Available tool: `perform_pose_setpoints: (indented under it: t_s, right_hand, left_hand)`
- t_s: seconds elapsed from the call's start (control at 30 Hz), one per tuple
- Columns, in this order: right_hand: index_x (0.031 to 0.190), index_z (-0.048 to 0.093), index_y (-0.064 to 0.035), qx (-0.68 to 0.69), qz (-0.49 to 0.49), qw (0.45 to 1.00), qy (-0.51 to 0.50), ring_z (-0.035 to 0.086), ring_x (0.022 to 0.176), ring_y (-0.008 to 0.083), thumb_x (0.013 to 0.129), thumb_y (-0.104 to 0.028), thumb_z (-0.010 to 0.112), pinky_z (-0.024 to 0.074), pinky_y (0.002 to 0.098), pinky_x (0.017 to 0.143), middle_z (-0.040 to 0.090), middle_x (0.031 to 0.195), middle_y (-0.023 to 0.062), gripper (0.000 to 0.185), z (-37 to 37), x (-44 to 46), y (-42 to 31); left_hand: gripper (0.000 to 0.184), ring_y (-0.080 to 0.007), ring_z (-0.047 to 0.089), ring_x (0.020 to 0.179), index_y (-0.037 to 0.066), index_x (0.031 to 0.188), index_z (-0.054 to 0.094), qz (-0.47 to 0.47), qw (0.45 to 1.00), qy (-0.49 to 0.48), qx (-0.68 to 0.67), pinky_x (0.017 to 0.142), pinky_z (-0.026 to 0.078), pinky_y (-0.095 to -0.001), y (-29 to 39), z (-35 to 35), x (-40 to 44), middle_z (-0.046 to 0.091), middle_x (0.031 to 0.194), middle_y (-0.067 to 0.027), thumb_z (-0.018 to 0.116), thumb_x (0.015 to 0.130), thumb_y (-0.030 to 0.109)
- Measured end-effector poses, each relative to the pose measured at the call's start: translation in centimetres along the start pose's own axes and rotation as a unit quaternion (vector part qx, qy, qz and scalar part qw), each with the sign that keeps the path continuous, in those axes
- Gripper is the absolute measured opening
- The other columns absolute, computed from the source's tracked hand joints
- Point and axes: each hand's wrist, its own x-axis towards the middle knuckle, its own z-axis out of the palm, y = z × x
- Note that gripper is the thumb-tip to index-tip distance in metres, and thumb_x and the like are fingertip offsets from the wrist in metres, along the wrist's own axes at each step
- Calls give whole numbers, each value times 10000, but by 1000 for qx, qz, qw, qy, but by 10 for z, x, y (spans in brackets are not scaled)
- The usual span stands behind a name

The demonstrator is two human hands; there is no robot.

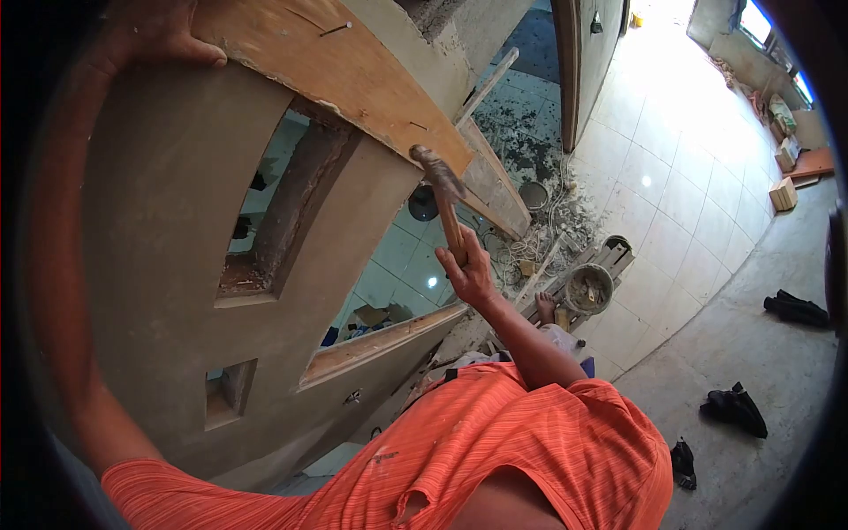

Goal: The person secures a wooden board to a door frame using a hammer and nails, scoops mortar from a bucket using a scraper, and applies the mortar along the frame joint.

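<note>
Brown board (pixel 371 88) lies against the wall (pixel 159 221); left hand (pixel 168 35) at its upper end likely steadies it, grip unclear; right hand (pixel 468 269) clenches a hammer (pixel 448 199) near the board's lower nail (pixel 419 125).

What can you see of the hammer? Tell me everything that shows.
The hammer has a scuffed, metal-looking head, blunt at one end and thinner at the other, on a brown, wooden-looking handle. The right hand grips the handle. Its head, uppermost in view, overlaps the lower edge of the curved board near a protruding nail; contact with the board cannot be told.
</note>
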Motion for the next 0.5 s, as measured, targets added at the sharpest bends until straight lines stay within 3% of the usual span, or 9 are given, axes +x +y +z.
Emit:
perform_pose_setpoints:
  t_s: [0.07, 0.13, 0.27, 0.33, 0.5]
  right_hand:
    - [1401, 513, -62, 13, 15, 1000, 12, 634, 675, 226, 1009, -282, 687, 505, 364, 638, 623, 784, 114, 482, 4, 1, 1]
    - [1414, 497, -47, 58, -20, 997, 47, 524, 553, 77, 1030, -253, 652, 431, 292, 512, 567, 691, 5, 462, 8, 4, 10]
    - [1321, 527, -59, 49, -15, 997, 63, 489, 541, 62, 1059, -265, 606, 404, 274, 492, 533, 671, -14, 343, 6, 13, 5]
    - [1174, 510, -82, 103, 62, 991, 57, 470, 506, 62, 1087, -272, 551, 385, 261, 447, 511, 655, -21, 213, 6, 14, 8]
    - [1063, 438, -115, 209, 124, 963, 112, 455, 446, 81, 1097, -294, 528, 374, 262, 383, 515, 653, -10, 203, 32, 9, -6]
  left_hand:
    - [999, -333, 417, 1443, 438, 1415, 615, 0, 1000, -1, 1, 1241, 212, -606, -1, 1, 1, 530, 1500, -43, 771, 531, 877]
    - [999, -334, 415, 1445, 437, 1416, 615, 1, 1000, 0, 2, 1242, 210, -605, -1, 0, 2, 529, 1501, -44, 771, 532, 876]
    - [1000, -335, 410, 1448, 434, 1417, 615, 2, 1000, 0, 5, 1245, 208, -603, 0, 0, 3, 526, 1504, -46, 773, 533, 874]
    - [1001, -336, 408, 1450, 433, 1418, 615, 6, 1000, -2, 4, 1246, 206, -603, -2, 3, 7, 525, 1505, -47, 773, 533, 873]
    - [1002, -338, 402, 1455, 430, 1420, 615, 9, 1000, 1, 11, 1248, 203, -601, -1, 2, 9, 522, 1508, -49, 775, 535, 871]
